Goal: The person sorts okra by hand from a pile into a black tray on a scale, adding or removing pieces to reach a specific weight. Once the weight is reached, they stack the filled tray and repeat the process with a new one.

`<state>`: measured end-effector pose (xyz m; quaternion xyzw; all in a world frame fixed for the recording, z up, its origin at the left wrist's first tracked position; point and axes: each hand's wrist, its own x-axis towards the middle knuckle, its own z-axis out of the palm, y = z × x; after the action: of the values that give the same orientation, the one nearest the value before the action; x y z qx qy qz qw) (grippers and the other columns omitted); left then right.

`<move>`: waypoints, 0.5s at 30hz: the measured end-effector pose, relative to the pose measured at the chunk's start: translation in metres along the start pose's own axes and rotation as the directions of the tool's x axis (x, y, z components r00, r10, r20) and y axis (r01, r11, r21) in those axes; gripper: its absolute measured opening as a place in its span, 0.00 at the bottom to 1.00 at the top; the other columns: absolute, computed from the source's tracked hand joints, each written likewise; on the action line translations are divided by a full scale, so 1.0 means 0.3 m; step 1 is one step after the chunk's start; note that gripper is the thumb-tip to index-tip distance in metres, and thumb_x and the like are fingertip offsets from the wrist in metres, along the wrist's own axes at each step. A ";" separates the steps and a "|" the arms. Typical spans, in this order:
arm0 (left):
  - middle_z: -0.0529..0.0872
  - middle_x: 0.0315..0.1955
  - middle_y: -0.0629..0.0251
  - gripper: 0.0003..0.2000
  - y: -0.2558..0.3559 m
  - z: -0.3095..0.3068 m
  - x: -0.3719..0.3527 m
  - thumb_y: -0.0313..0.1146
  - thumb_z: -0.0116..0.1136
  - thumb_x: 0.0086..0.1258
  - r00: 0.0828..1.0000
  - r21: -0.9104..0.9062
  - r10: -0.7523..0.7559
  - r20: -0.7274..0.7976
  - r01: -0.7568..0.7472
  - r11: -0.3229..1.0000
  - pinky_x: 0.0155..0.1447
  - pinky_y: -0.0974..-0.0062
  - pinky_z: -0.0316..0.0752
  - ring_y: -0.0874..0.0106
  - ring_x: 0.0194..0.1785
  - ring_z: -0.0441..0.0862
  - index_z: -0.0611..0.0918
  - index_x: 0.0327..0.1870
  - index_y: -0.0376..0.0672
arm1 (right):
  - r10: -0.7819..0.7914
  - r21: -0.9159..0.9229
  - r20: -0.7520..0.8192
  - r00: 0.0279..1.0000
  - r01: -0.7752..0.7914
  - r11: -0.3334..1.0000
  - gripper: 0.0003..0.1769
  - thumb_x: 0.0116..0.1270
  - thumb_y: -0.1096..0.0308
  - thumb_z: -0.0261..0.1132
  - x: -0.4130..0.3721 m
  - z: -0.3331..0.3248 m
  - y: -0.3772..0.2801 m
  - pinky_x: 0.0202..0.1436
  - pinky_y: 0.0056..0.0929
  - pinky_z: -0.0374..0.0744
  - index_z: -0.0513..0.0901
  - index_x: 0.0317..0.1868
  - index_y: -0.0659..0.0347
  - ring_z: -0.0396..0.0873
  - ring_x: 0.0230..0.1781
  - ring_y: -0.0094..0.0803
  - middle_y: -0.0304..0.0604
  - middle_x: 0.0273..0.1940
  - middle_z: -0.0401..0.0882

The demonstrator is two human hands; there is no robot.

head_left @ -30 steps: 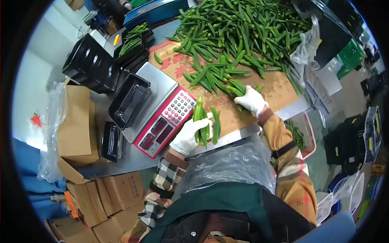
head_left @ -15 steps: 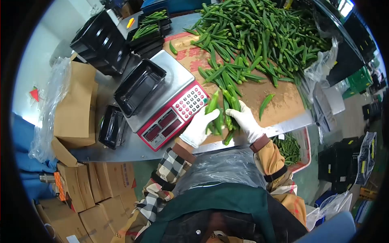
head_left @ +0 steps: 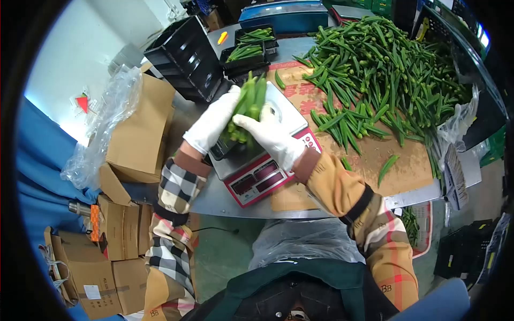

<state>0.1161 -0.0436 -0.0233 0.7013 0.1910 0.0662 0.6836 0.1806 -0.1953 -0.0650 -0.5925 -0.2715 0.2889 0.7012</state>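
Note:
A bunch of green okra (head_left: 249, 101) is clasped between my two gloved hands, over the black tray (head_left: 221, 148) on the scale. My left hand (head_left: 218, 119) wraps the bunch from the left, and my right hand (head_left: 270, 132) grips it from the right with its thumb across the front. The scale (head_left: 292, 113) has a silver plate and a red front panel with displays, partly covered by my right hand and sleeve. Most of the tray is hidden beneath the okra and my hands.
A large okra heap (head_left: 385, 75) covers the cardboard sheet (head_left: 409, 171) on the right. Stacked black trays (head_left: 184, 59) stand behind the scale, near filled trays (head_left: 246, 52). An open cardboard box (head_left: 140, 125) is at left, and a crate (head_left: 423, 230) of okra sits below the table edge.
Both hands have carried the okra left and away from me, from the cardboard to above the tray on the scale. The camera view has shifted left.

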 end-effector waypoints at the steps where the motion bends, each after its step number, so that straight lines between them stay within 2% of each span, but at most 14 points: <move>1: 0.85 0.55 0.66 0.26 0.019 -0.051 0.011 0.55 0.47 0.86 0.990 -0.063 -0.138 -0.001 0.138 0.988 0.57 0.77 0.78 0.78 0.54 0.81 0.82 0.64 0.42 | 0.132 0.017 0.059 0.989 -0.134 0.991 0.35 0.74 0.57 0.70 0.040 0.027 0.004 0.70 0.36 0.75 0.66 0.73 0.63 0.74 0.66 0.35 0.48 0.66 0.74; 2: 0.84 0.64 0.59 0.34 0.010 -0.108 0.027 0.62 0.35 0.86 0.989 0.117 -0.150 0.006 0.148 0.982 0.71 0.67 0.72 0.68 0.66 0.81 0.75 0.75 0.43 | 0.151 0.124 0.125 0.981 -0.166 0.978 0.35 0.75 0.57 0.68 0.055 0.032 0.021 0.71 0.36 0.74 0.65 0.75 0.62 0.73 0.67 0.34 0.46 0.67 0.74; 3: 0.83 0.65 0.58 0.34 0.009 -0.125 0.024 0.63 0.35 0.85 0.979 0.177 -0.182 -0.088 0.196 0.965 0.74 0.63 0.68 0.66 0.68 0.79 0.74 0.75 0.43 | 0.162 0.225 0.192 0.968 -0.204 0.953 0.36 0.76 0.57 0.67 0.068 0.030 0.032 0.71 0.36 0.74 0.64 0.76 0.62 0.73 0.68 0.32 0.44 0.69 0.73; 5: 0.82 0.68 0.56 0.35 -0.002 -0.146 0.000 0.64 0.35 0.85 0.933 0.271 -0.225 -0.281 0.302 0.914 0.80 0.54 0.60 0.63 0.74 0.75 0.74 0.76 0.45 | 0.233 0.126 0.313 0.921 -0.283 0.951 0.36 0.78 0.56 0.65 0.023 -0.041 -0.033 0.72 0.37 0.73 0.63 0.79 0.60 0.70 0.71 0.30 0.40 0.72 0.71; 6: 0.79 0.71 0.53 0.36 -0.001 -0.143 -0.023 0.65 0.36 0.83 0.935 0.275 -0.160 -0.316 0.251 0.928 0.83 0.47 0.50 0.60 0.79 0.69 0.73 0.77 0.45 | 0.140 0.099 0.333 0.933 -0.183 0.978 0.36 0.79 0.58 0.63 -0.009 -0.086 -0.027 0.71 0.34 0.75 0.62 0.80 0.62 0.74 0.68 0.29 0.41 0.70 0.74; 7: 0.81 0.69 0.56 0.32 0.000 -0.146 -0.051 0.60 0.40 0.84 0.943 0.230 -0.064 -0.327 0.145 0.962 0.81 0.53 0.54 0.63 0.76 0.72 0.75 0.75 0.43 | 0.114 0.142 0.330 0.937 -0.168 0.975 0.31 0.76 0.59 0.65 -0.030 -0.149 0.035 0.56 0.30 0.82 0.72 0.70 0.72 0.79 0.55 0.25 0.43 0.59 0.81; 8: 0.82 0.67 0.58 0.29 -0.008 -0.151 -0.086 0.54 0.44 0.85 0.937 0.181 0.027 -0.348 0.039 0.983 0.79 0.59 0.59 0.66 0.72 0.76 0.77 0.73 0.41 | 0.134 0.114 0.207 0.969 -0.160 0.981 0.30 0.78 0.62 0.64 -0.100 -0.206 0.007 0.53 0.26 0.83 0.72 0.72 0.73 0.82 0.51 0.24 0.46 0.58 0.83; 9: 0.84 0.64 0.61 0.25 -0.031 -0.157 -0.122 0.49 0.48 0.86 0.920 0.132 0.111 -0.376 -0.066 0.989 0.78 0.66 0.64 0.70 0.69 0.79 0.79 0.71 0.40 | 0.171 0.189 0.221 0.960 -0.214 0.958 0.30 0.79 0.64 0.63 -0.142 -0.292 0.026 0.51 0.24 0.84 0.69 0.74 0.74 0.85 0.49 0.26 0.51 0.59 0.84; 10: 0.85 0.63 0.59 0.21 -0.069 -0.172 -0.155 0.40 0.51 0.86 0.893 0.175 0.281 -0.352 -0.232 0.957 0.73 0.71 0.69 0.71 0.67 0.80 0.79 0.70 0.36 | 0.226 0.077 0.170 0.959 -0.242 0.967 0.28 0.79 0.65 0.63 -0.198 -0.379 0.025 0.53 0.25 0.84 0.72 0.72 0.73 0.86 0.51 0.28 0.53 0.59 0.85; 11: 0.85 0.63 0.59 0.20 -0.088 -0.164 -0.187 0.39 0.50 0.86 0.870 0.194 0.302 -0.389 -0.243 0.950 0.72 0.73 0.70 0.71 0.66 0.81 0.79 0.70 0.35 | 0.220 -0.049 0.089 0.971 -0.216 0.975 0.25 0.80 0.64 0.63 -0.263 -0.451 0.041 0.54 0.26 0.84 0.75 0.70 0.71 0.87 0.50 0.29 0.49 0.57 0.87; 12: 0.85 0.62 0.58 0.20 -0.098 -0.148 -0.223 0.38 0.50 0.86 0.845 0.214 0.323 -0.426 -0.252 0.944 0.70 0.74 0.71 0.71 0.65 0.82 0.79 0.69 0.34 | 0.141 -0.107 -0.004 0.990 -0.140 0.984 0.23 0.79 0.66 0.64 -0.327 -0.522 0.122 0.53 0.26 0.83 0.77 0.68 0.70 0.87 0.48 0.30 0.45 0.55 0.87; 13: 0.86 0.61 0.57 0.20 -0.113 -0.138 -0.252 0.37 0.50 0.86 0.819 0.237 0.344 -0.460 -0.260 0.936 0.69 0.76 0.73 0.72 0.63 0.83 0.78 0.69 0.34 | -0.103 -0.661 -0.088 0.991 0.019 0.750 0.23 0.77 0.66 0.66 -0.402 -0.627 0.242 0.53 0.28 0.83 0.79 0.66 0.69 0.88 0.49 0.31 0.47 0.52 0.89; 14: 0.87 0.59 0.57 0.19 -0.149 -0.150 -0.274 0.35 0.52 0.85 0.795 0.310 0.367 -0.482 -0.237 0.921 0.67 0.76 0.75 0.72 0.57 0.85 0.79 0.68 0.33 | -0.096 -0.810 -0.099 0.990 -0.024 0.586 0.23 0.73 0.67 0.69 -0.489 -0.631 0.184 0.55 0.29 0.83 0.81 0.64 0.69 0.89 0.50 0.34 0.54 0.48 0.90; 15: 0.87 0.58 0.57 0.18 -0.176 -0.145 -0.289 0.34 0.53 0.85 0.780 0.329 0.373 -0.503 -0.227 0.917 0.65 0.76 0.76 0.73 0.56 0.86 0.79 0.67 0.33 | -0.045 -0.837 -0.125 0.991 -0.081 0.541 0.25 0.69 0.65 0.73 -0.566 -0.684 0.262 0.49 0.31 0.84 0.82 0.62 0.68 0.91 0.45 0.35 0.57 0.43 0.90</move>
<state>0.0117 -0.0345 -0.0582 0.7532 0.2730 0.3513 0.4844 0.2059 -0.4469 -0.1800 -0.8763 -0.3238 0.0911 0.3449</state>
